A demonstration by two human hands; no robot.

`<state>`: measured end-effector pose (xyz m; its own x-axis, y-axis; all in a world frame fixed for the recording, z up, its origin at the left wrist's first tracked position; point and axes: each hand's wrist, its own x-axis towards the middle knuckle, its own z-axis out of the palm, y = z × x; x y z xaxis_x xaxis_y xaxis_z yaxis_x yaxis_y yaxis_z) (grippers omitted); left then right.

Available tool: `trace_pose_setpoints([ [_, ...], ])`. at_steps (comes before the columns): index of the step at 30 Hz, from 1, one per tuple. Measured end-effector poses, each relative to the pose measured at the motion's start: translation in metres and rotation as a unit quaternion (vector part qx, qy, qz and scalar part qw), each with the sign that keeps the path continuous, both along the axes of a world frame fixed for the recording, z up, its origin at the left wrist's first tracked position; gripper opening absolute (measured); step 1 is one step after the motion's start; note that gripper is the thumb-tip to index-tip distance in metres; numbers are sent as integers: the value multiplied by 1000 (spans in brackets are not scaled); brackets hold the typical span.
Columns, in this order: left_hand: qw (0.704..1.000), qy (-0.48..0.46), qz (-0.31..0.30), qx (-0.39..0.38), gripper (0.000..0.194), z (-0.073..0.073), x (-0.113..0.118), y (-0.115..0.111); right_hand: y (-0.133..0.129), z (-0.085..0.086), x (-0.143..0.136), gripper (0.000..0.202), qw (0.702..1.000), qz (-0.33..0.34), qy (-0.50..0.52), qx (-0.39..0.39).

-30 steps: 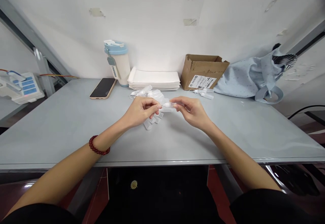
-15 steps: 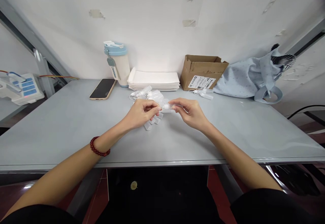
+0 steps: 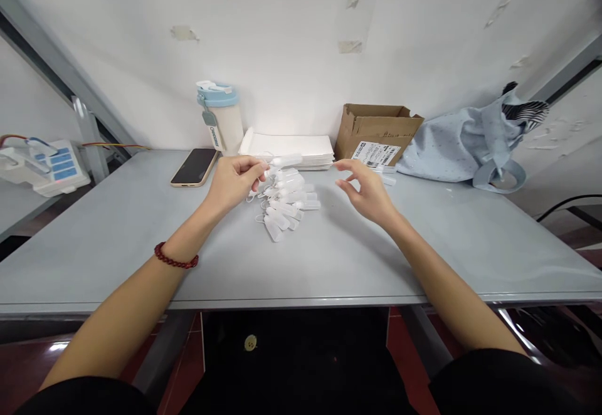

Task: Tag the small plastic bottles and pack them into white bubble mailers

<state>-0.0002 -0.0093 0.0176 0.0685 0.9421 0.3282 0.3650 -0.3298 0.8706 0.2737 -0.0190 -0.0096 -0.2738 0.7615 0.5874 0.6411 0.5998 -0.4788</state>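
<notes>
My left hand (image 3: 235,182) is closed in a pinch, with a small translucent plastic tube (image 3: 288,160) sticking out to the right from its fingertips. The tube is held above a loose pile of similar translucent pieces (image 3: 286,207), several of which have thin white loops at one end. To the right of the pile, my right hand (image 3: 365,192) hovers with thumb and forefinger apart and nothing between them. Its fingertips point left toward the tube but do not touch it. Two or so more clear pieces (image 3: 388,179) lie behind the right hand, partly hidden.
A stack of white envelopes (image 3: 286,145) lies against the wall, between a blue-lidded cup (image 3: 228,123) and an open cardboard box (image 3: 376,130). A phone (image 3: 194,167) rests at left. A pale blue cloth bag (image 3: 442,145) slumps at right. The grey table's front edge (image 3: 301,302) is near me.
My hands have moved apart. The left has gone left and up with the tube; the right has let go of the clear piece and moved slightly right. More of the pile now shows.
</notes>
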Motion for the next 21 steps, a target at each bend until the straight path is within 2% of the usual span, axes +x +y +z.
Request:
trace_pose_setpoints([
  [4,994,77,70,19,20,-16,-6,18,23,-8,32,27,995,-79,-53,12],
  [9,985,151,80,25,24,-30,-10,29,44,-19,68,32,972,-191,-137,-16],
  [12,983,166,75,16,25,-30,-10,30,51,-24,82,36,949,-237,-194,-71],
  [16,981,176,80,4,25,-26,-9,27,56,-27,93,36,934,-259,-220,-113],
  [21,973,196,115,46,29,-22,-10,23,59,-32,98,37,921,-276,-234,-142],
])
